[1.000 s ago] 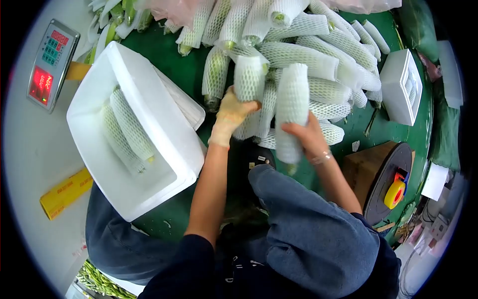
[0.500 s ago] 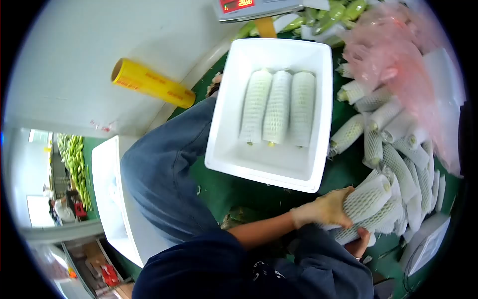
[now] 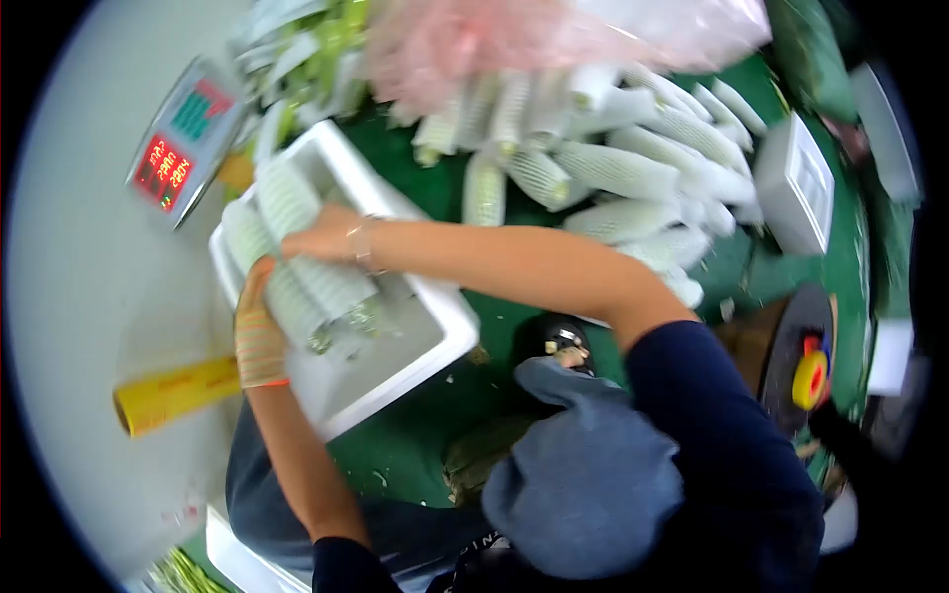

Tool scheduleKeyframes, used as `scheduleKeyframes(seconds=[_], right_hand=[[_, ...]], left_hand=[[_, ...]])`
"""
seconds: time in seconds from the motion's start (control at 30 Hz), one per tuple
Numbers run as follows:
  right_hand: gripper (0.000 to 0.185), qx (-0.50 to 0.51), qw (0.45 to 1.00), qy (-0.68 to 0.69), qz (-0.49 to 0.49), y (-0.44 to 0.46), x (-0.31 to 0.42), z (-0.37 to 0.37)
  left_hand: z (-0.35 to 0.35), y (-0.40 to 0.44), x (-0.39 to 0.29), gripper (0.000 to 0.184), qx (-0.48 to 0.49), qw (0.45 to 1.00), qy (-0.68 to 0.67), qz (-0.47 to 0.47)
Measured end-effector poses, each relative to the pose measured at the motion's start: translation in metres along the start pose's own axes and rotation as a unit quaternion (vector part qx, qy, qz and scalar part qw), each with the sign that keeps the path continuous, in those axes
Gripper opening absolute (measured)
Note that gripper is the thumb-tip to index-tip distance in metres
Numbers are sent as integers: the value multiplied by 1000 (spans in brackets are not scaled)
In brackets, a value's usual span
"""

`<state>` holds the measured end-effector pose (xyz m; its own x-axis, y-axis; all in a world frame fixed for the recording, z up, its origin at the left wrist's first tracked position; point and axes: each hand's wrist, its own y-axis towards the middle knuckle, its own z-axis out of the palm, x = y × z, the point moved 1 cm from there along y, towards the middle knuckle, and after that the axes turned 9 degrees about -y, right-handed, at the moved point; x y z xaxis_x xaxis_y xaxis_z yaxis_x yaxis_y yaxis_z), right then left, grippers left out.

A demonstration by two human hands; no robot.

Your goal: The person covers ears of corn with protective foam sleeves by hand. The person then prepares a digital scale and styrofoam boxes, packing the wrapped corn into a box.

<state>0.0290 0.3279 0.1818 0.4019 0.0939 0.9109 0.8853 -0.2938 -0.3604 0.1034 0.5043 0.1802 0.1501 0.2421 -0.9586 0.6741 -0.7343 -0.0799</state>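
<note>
A white foam box stands tilted in view before me. Over it, my two hands hold a pair of long, pale-green vegetables in white foam net sleeves. My left hand, in a thin pale glove with an orange cuff, wraps the outer side of the left sleeved vegetable. Across the right sleeved vegetable lies my right hand, its fingers curled round it. Leafy green ends poke out of the sleeves. The vegetables seen lying in the box earlier are mostly hidden by my hands and this pair.
Beyond the box, several net-sleeved vegetables lie heaped, partly under pink plastic film. A lit digital scale stands left. A yellow tube is by the wall. Another white box sits right of the heap.
My hands have moved from the heap to the foam box, bringing two sleeved vegetables with them. The head view has turned, so the heap now appears at the top.
</note>
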Motion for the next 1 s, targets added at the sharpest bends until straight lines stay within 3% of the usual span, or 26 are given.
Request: scheduleKeyframes(seconds=[0.03, 0.07, 0.1, 0.13, 0.17, 0.2, 0.23, 0.27, 0.33, 0.37, 0.4, 0.43, 0.5, 0.53, 0.6, 0.63, 0.67, 0.7, 0.77, 0.8, 0.83, 0.9, 1.0], right_hand=[[94, -50, 983, -175, 18, 6, -5, 9], [96, -210, 922, -284, -158, -16, -10, 14], [78, -307, 834, -383, -251, -44, 4, 0], [67, -389, 734, -482, -278, -68, 12, -18], [60, -411, 701, -477, -334, -92, 12, -47], [54, -415, 708, -430, -376, -111, -1, -76], [35, -412, 761, -325, -381, -131, -18, -107], [39, -430, 791, -319, -297, -155, -40, -133], [43, -399, 802, -431, -108, -200, -99, -184], [44, -375, 789, -485, -48, -218, -121, -200], [46, -348, 771, -533, 12, -225, -139, -211], [46, -346, 771, -534, 11, -220, -150, -217], [45, -334, 695, -637, -17, -207, -171, -225], [45, -337, 700, -629, -19, -188, -195, -229], [42, -281, 571, -766, 93, -139, -232, -243], [42, -292, 570, -764, 84, -132, -222, -248], [42, -227, 639, -722, 137, -129, -210, -255], [43, -156, 699, -672, 191, -128, -199, -263], [49, -185, 793, -542, 209, -181, -159, -256], [55, -195, 830, -481, 203, -214, -148, -248], [60, -233, 865, -418, 149, -252, -153, -237], [84, -230, 959, -143, 86, -319, -155, -202], [103, -216, 970, 111, -4, -333, -142, -155]], left_hand=[[-9, 2, 2, 32, 16, 935, 338, 105], [5, 13, 5, 32, 36, 936, 334, 110], [11, 22, 7, 35, -120, 976, 119, 139], [18, 21, 3, 37, -193, 972, 8, 133], [25, 19, -1, 39, -266, 947, -105, 143], [31, 13, -30, 45, -280, 919, 92, 260], [37, 9, -49, 50, -281, 841, 283, 366], [43, 12, -54, 50, -279, 846, 276, 362], [61, 27, -55, 55, -114, 846, 435, 286], [71, 38, -44, 58, -64, 877, 411, 243], [88, 46, -37, 57, -41, 898, 426, 102], [93, 54, -30, 57, -50, 888, 448, 96], [99, 63, -28, 57, -57, 873, 476, 93], [98, 64, -33, 55, -35, 863, 500, 59], [91, 64, -44, 54, -31, 849, 526, 30], [87, 65, -47, 54, -19, 856, 513, 57], [84, 64, -50, 54, -5, 863, 498, 83], [81, 50, -53, 48, -55, 879, 444, 163], [84, 10, -87, 41, -118, 922, 314, 192], [75, -8, -88, 40, -119, 923, 283, 232], [77, -31, -100, 39, -138, 944, 210, 213], [107, -70, -132, 41, -173, 962, 75, 200], [156, -92, -151, 42, 110, 970, 82, 202]])
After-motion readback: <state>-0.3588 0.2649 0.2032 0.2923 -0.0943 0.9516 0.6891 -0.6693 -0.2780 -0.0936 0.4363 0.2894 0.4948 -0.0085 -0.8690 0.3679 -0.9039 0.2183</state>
